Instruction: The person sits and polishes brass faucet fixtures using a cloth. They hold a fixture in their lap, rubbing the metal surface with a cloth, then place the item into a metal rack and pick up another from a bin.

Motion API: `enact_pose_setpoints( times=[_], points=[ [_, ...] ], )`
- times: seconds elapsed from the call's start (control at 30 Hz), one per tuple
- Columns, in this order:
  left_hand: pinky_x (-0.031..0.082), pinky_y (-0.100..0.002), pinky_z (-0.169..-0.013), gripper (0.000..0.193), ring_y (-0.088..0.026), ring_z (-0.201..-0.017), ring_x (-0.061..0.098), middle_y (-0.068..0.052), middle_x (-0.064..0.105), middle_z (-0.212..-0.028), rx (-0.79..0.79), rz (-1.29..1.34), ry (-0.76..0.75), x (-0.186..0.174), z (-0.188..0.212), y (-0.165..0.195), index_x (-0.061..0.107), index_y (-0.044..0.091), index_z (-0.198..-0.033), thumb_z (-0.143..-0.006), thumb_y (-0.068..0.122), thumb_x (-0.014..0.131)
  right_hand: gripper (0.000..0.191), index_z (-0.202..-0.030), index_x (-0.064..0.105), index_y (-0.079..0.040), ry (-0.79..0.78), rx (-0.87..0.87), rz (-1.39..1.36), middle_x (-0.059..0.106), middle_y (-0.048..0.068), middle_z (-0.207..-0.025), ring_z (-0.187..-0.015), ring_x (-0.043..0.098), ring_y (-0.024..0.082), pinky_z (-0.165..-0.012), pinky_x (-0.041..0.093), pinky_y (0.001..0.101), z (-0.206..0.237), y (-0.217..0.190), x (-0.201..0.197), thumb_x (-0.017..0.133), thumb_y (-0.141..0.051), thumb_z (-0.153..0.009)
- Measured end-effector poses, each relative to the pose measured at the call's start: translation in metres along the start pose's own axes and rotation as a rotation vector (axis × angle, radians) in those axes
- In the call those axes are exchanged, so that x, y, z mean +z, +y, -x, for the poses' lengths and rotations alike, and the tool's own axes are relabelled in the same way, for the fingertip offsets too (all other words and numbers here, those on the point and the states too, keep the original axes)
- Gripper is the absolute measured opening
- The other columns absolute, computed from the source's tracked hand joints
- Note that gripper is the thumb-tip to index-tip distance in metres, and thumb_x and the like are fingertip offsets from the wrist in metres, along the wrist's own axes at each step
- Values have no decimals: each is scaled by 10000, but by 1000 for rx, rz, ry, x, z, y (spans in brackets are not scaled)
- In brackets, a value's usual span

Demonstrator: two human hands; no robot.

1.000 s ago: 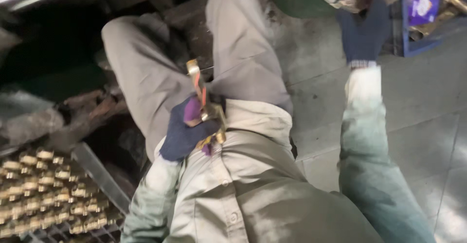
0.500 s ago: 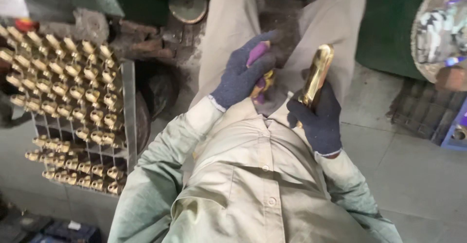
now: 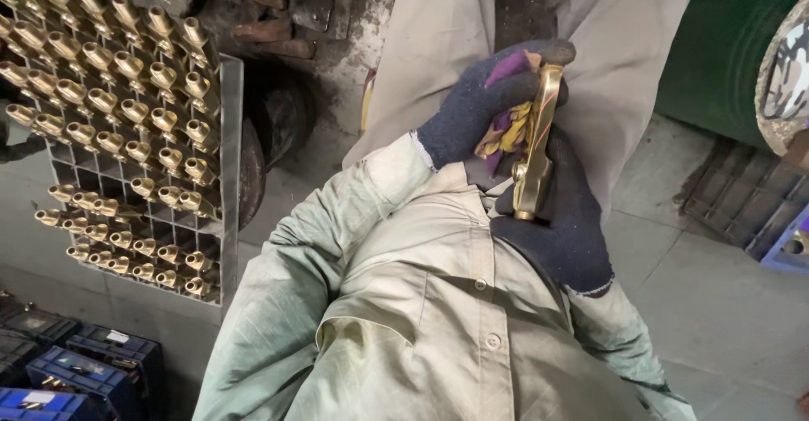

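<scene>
Floor: grey tiled floor (image 3: pixel 716 303), stained and dusty; dark grime and scrap metal along the top edge of the view.
Green body: large dark green surface (image 3: pixel 725 58) at upper right, standing on the tiles beside the person's leg.
Clothing: pale khaki work shirt (image 3: pixel 421 320) with buttons fills the lower centre; trousers of the same colour (image 3: pixel 438 58) run up to the top edge, knees apart.
Rack: grey grid rack (image 3: pixel 226 176) at left, on the floor, its cells loaded with rows of brass fittings (image 3: pixel 126 101), open ends tilted up and to the right; several lower cells are bare.
Crates: blue and black plastic crates (image 3: pixel 76 370) at lower left, below the rack.
Mat: dark ribbed mat (image 3: pixel 742 202) at right on the tiles.
Right hand: right hand (image 3: pixel 556 219) in a dark knit glove, fingers wrapped around the lower part of the brass piece, gripping it from behind.
Left hand: left hand (image 3: pixel 480 105) in a dark knit glove, fingers curled over the top of the brass piece, pressing a cloth against it.
Brass piece: long polished brass casting (image 3: pixel 536 147), held nearly upright between both hands, in front of the chest and above the lap; its narrow edge faces the camera.
Cloth: small purple and yellow rag (image 3: pixel 506 126), bunched between left palm and the brass, touching it.
</scene>
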State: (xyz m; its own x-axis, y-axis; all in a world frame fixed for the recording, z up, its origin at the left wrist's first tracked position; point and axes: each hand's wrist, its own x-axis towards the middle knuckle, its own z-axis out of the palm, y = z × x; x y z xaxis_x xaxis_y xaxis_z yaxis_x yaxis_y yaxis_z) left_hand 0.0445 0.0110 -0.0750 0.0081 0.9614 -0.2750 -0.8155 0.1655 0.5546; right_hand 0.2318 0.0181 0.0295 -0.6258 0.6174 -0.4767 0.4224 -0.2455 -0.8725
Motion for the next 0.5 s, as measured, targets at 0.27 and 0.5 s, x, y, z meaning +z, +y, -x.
enact_pose_setpoints(
  times=[0.27, 0.5],
  points=[
    [569, -304, -808, 382, -136, -920, 665, -73, 667, -1093, -66, 256, 32, -16, -6, -21, 575, 31, -1411, -1043, 117, 624, 1215, -1646, 115, -41, -61, -31, -76, 627, 78, -1192, -970, 668, 137, -852, 589, 314, -4, 6, 9, 872, -16, -695],
    [581, -323, -840, 272, -156, -955, 694, -71, 689, -1095, -73, 374, 136, -48, -35, -58, 600, 44, -1300, -1064, 175, 634, 882, -1577, 328, -18, 111, -73, 183, 616, 116, -1208, -961, 640, 168, -802, 551, 321, -31, 2, 12, 802, -25, -834]
  ],
)
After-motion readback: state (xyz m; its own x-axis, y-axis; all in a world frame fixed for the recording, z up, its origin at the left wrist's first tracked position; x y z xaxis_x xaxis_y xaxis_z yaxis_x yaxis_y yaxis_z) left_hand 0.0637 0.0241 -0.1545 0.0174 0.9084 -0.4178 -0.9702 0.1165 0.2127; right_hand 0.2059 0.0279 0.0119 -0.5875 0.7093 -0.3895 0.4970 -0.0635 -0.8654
